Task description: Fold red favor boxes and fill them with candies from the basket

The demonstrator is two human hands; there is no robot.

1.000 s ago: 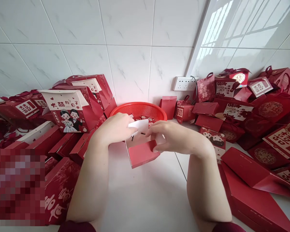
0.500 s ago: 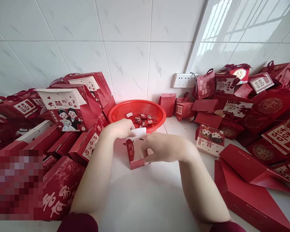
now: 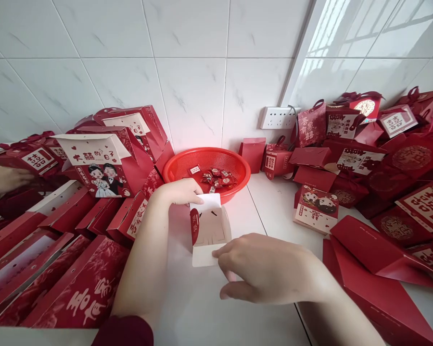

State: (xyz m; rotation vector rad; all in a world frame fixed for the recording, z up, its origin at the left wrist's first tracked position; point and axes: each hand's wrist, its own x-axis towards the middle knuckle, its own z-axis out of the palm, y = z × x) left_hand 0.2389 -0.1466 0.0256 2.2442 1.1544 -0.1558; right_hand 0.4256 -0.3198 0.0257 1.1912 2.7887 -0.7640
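A small red box with a pale inside [image 3: 210, 229] stands open on the white surface, its flaps spread at the far and near sides. My left hand [image 3: 182, 193] pinches its far white flap at the left corner. The index fingertip of my right hand [image 3: 260, 269] touches the near flap, and that hand's thumb is apart from the fingers. Just behind the box sits a red plastic basket [image 3: 173, 166] with small red wrapped pieces [image 3: 216, 178] in it.
Red boxes and bags [image 3: 94, 288] fill the left side, with another person's hand [image 3: 9, 180] behind them. More red boxes and bags [image 3: 382, 269] lie on the right. A socket strip [image 3: 278, 117] is on the tiled wall.
My right hand has moved back toward me and to the right, out of the box. The near flap now lies folded outward. The other person's hand has come further into view.
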